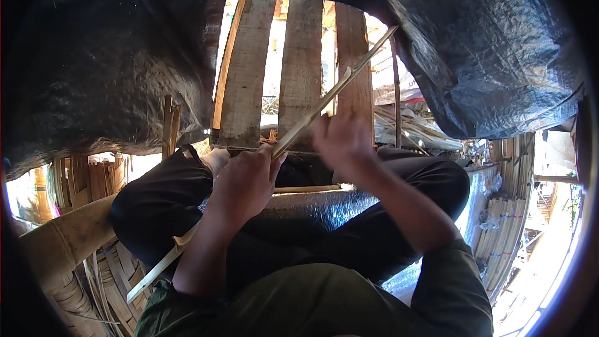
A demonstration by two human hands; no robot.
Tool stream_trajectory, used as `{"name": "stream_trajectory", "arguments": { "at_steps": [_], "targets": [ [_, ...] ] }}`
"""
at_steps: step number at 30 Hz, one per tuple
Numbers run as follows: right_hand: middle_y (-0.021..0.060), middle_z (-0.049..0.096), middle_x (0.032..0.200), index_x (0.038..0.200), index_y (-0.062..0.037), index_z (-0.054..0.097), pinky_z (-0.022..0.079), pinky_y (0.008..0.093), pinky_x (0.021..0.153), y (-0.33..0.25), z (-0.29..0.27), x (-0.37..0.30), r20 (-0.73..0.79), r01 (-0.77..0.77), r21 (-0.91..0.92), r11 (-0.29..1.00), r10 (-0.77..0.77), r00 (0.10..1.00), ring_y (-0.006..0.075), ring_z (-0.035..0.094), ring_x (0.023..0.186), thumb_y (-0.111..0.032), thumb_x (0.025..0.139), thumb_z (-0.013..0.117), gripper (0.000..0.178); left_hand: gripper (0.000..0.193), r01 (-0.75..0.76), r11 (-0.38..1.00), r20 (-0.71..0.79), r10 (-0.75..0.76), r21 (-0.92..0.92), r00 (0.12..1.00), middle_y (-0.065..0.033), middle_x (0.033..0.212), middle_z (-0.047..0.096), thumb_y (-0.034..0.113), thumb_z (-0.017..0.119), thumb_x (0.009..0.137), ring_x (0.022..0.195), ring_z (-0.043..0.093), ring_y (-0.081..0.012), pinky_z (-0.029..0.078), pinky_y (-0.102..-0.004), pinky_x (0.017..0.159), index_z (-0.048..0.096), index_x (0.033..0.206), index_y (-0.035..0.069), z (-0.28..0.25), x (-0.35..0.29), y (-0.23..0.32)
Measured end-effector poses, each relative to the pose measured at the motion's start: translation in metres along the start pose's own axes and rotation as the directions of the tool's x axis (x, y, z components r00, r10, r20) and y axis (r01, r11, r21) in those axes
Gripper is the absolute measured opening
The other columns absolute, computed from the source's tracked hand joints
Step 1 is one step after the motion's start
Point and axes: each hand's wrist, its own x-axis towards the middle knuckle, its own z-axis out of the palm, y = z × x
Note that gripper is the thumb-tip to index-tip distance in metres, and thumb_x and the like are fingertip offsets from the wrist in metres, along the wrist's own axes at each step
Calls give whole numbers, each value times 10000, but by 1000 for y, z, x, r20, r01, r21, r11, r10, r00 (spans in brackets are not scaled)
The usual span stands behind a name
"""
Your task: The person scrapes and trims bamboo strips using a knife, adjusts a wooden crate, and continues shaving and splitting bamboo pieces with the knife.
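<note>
A long, pale bamboo strip (334, 92) slants from the lower left, behind my left forearm, up to the far right. My left hand (245, 178) is closed round it near the middle, over my crossed legs. A curl of peeled bamboo stands out from the strip near its far end, and another sits by my left forearm. Just to the right of the strip is my right hand (345, 140), smeared by motion. Its fingers are too blurred to read, and I cannot make out whether it holds anything.
Upright wooden planks (249, 68) with bright gaps stand ahead. Black plastic sheeting (112, 68) hangs at the left and right. A thick bamboo pole (75, 237) runs beside my left knee, near woven bamboo (118, 274). Bundled bamboo strips (502, 231) stand at the right.
</note>
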Motion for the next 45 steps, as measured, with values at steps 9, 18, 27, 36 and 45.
{"name": "stream_trajectory", "arguments": {
  "at_steps": [9, 18, 27, 36, 45],
  "targets": [
    [115, 511, 592, 635, -72, 535, 475, 416, 400, 0, 44, -2, -354, 60, 148, 987, -4, 935, 301, 578, 498, -67, 860, 612, 238, 388, -164, 985, -46, 167, 62, 985, -260, 737, 669, 297, 470, 1101, 752, 695, -444, 537, -551, 703, 640, 921, -2, 1, 13, -11],
    [269, 689, 704, 713, -2, 702, 604, 522, 675, -11, -7, 6, 188, -261, 365, 893, 204, 961, 457, 724, 714, -351, 990, 462, 506, 287, -12, 992, -68, 4, -122, 998, -279, 769, 671, 180, 532, 1069, 763, 682, -467, 511, -523, 686, 636, 957, -63, 1, 8, 1],
    [214, 673, 616, 660, -13, 697, 612, 497, 614, -14, 4, 3, -13, -233, 280, 931, 247, 969, 399, 729, 634, -344, 957, 545, 470, 250, -51, 998, -109, 48, -29, 993, -262, 772, 681, 183, 531, 1066, 771, 704, -433, 539, -511, 677, 634, 978, -27, 14, 9, -1],
    [216, 661, 595, 636, -34, 683, 600, 496, 566, -31, -15, -7, 19, -221, 271, 937, 224, 974, 396, 707, 569, -334, 972, 521, 479, 304, -46, 977, -247, 98, 208, 964, -174, 696, 688, 275, 528, 1082, 656, 731, -331, 587, -417, 578, 591, 904, 36, 29, 0, 9],
    [181, 664, 671, 835, 0, 659, 586, 515, 552, -3, -9, 0, 50, -87, 122, 989, 82, 995, 383, 680, 575, -273, 973, 552, 324, 286, 17, 989, -212, 16, 150, 977, -177, 692, 679, 280, 567, 1067, 660, 709, -351, 554, -459, 610, 622, 926, 37, 28, -3, 14]
  ]
}}
